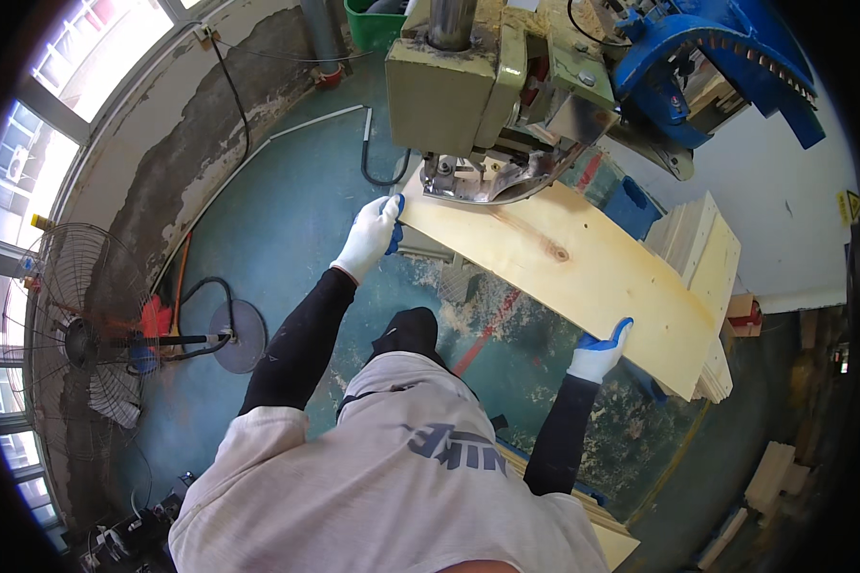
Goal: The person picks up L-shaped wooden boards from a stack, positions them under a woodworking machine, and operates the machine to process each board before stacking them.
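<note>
A long pale wooden board (602, 263) with a dark knot lies slantwise under the metal guard (492, 186) of a light green machine (444, 95). My left hand (373, 231), in a white glove with blue palm and fingers, is closed on the board's left end beside the guard. Further right, my right hand (600, 353), gloved alike, grips the near edge, with its thumb on top and its other fingers hidden beneath. The guard covers part of the board's far left portion, so any contact between the board and a tool there is hidden.
Stacked boards (712, 248) stand beyond the board's right end. A blue toothed machine part (717, 72) hangs at the upper right. On the left is a wire-caged fan (81, 342) with a round base (237, 336). A hose lies near it; sawdust covers parts of the green floor.
</note>
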The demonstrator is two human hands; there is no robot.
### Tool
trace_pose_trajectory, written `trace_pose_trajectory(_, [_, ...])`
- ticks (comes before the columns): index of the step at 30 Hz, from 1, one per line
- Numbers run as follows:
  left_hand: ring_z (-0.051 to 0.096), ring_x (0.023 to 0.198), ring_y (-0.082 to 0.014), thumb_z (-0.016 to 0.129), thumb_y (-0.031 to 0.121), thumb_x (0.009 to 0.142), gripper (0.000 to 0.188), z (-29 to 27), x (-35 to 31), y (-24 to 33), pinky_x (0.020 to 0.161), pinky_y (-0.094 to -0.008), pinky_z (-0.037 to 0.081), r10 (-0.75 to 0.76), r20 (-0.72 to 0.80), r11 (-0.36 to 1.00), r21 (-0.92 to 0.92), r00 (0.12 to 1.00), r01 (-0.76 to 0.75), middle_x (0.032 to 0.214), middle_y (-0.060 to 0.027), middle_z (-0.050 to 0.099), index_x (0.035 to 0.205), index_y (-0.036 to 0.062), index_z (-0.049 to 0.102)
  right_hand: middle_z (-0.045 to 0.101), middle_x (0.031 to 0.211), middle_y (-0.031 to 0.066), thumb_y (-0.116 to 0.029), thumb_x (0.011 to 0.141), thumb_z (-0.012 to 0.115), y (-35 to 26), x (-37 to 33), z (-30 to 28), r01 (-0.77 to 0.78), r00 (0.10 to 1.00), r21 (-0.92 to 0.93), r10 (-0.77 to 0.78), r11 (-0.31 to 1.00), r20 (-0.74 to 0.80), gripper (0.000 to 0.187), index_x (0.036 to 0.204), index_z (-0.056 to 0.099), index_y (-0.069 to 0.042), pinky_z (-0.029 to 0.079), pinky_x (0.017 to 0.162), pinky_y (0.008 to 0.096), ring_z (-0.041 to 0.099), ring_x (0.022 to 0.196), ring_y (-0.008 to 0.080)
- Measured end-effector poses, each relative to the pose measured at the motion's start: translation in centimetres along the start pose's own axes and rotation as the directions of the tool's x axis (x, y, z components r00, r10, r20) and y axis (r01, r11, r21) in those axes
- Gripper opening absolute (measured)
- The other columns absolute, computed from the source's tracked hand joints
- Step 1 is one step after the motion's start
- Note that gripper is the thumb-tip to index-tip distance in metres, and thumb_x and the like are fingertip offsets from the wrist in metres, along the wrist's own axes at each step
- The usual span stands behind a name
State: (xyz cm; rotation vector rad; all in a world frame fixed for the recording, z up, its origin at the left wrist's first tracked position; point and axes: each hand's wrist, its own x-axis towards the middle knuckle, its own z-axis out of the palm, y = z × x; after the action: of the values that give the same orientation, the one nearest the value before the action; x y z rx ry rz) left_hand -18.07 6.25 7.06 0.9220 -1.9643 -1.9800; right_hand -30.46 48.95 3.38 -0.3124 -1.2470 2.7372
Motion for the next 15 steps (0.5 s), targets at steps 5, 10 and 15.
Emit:
trace_pose_trajectory(5, [0.052,0.059,-0.0087,0.05,0.038,0.107,0.041,0.4,-0.2,0.6,0.052,-0.0263,0.043,0.033,-0.014,0.998,0.061,0.999,-0.032,0.071,0.0017,0.054,0.112,0.001,0.066,0.053,0.149,0.0135,-0.039,0.11,0.044,-0.1,-0.2,-0.4,0.031,0.999,-0.025,-0.031,0.999,0.013,0.055,0.146,0.046,0.002,0.041,0.114,0.0391,0.052,0.134,0.0238])
trace_pose_trajectory(10, [0.049,0.059,-0.0061,0.049,0.038,0.108,0.037,0.0,0.5,-0.1,0.052,-0.0244,0.041,0.079,0.042,0.996,0.029,0.996,-0.08,0.07,0.0035,0.052,0.105,0.0035,0.063,0.053,0.147,0.0142,-0.036,0.11,0.045,0.0,-0.1,-0.8,0.053,0.998,-0.018,-0.052,0.998,0.025,0.053,0.146,0.045,0.002,0.042,0.113,0.0388,0.053,0.134,0.0226])
trace_pose_trajectory(15, [0.051,0.058,-0.0065,0.051,0.036,0.107,0.035,-0.5,0.2,0.7,0.051,-0.0241,0.042,0.045,0.086,0.999,-0.026,0.995,-0.043,0.071,0.0025,0.054,0.106,0.0035,0.063,0.055,0.145,0.0133,-0.035,0.108,0.05,-0.2,-1.1,0.2,0.03,1.0,0.041,-0.03,0.999,0.003,0.051,0.143,0.048,0.002,0.041,0.114,0.0403,0.054,0.131,0.0249])
